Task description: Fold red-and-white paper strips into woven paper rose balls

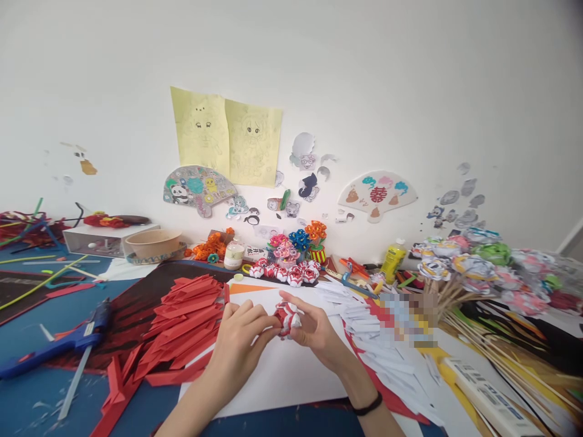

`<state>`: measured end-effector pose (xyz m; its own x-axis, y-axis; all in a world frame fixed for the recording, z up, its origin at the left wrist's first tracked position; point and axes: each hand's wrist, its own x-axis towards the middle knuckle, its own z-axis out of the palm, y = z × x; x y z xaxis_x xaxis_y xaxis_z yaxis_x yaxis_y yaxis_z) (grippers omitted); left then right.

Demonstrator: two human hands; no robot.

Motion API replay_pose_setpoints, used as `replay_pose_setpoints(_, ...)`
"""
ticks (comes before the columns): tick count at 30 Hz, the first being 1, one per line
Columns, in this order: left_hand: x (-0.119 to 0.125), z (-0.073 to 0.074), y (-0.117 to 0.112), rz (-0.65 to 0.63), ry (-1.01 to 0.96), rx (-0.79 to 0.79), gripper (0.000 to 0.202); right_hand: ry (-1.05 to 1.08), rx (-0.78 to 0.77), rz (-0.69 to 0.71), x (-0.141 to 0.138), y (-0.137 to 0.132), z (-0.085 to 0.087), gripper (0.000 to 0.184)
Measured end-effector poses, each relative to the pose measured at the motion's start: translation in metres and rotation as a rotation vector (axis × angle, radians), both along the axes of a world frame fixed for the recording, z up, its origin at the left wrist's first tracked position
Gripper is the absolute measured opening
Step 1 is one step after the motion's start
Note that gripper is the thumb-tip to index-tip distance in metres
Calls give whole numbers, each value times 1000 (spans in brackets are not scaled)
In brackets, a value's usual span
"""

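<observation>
A small red and white folded paper flower (288, 317) is held above a white sheet (268, 382). My right hand (321, 334), with a dark band at its wrist, grips the flower from the right between thumb and fingers. From the other side, my left hand (241, 334) pinches the flower's left edge, its fingers closed. Whether a loose strip is between those fingertips is hidden. Folded red paper strips (182, 321) lie in a pile left of my left hand. White paper strips (378, 346) are spread to the right of my right hand.
A blue glue gun (68, 346) lies at the left. Finished red and white flowers (295, 277) stand behind the sheet, near a small jar (234, 256) and a yellow bottle (394, 261). Bunched paper flowers on sticks (473, 261) and a long white box (487, 394) are at the right.
</observation>
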<state>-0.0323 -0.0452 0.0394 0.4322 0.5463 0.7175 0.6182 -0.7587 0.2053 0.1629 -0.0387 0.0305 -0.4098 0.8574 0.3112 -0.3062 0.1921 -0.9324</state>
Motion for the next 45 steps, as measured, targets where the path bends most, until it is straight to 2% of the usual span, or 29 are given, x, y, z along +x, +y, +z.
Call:
replay_pose_setpoints(16,3,4,-7,-28,28,-16,15,-5,-9,-34,0,1,1,74)
replay_pose_setpoints(20,5,4,-8,-9,82,33,13,35,-26,-15,0,2,0,72)
replay_pose_setpoints(24,9,-1,-6,66,145,152,17,73,-33,-12,-2,3,-2,68)
replay_pose_setpoints(27,11,-4,-5,107,163,184,20,87,-59,16,-3,3,-4,69)
replay_pose_setpoints(33,5,1,-5,50,-14,36,18,153,-66,38,-5,4,-6,70)
replay_pose_setpoints(36,1,5,-6,68,-112,3,14,171,-72,49,-4,5,-6,70)
replay_pose_setpoints(42,2,8,-8,91,-184,-63,9,152,-65,84,-4,2,-2,64)
replay_pose_setpoints(45,3,8,-7,14,-249,-166,21,139,-34,67,-4,0,0,66)
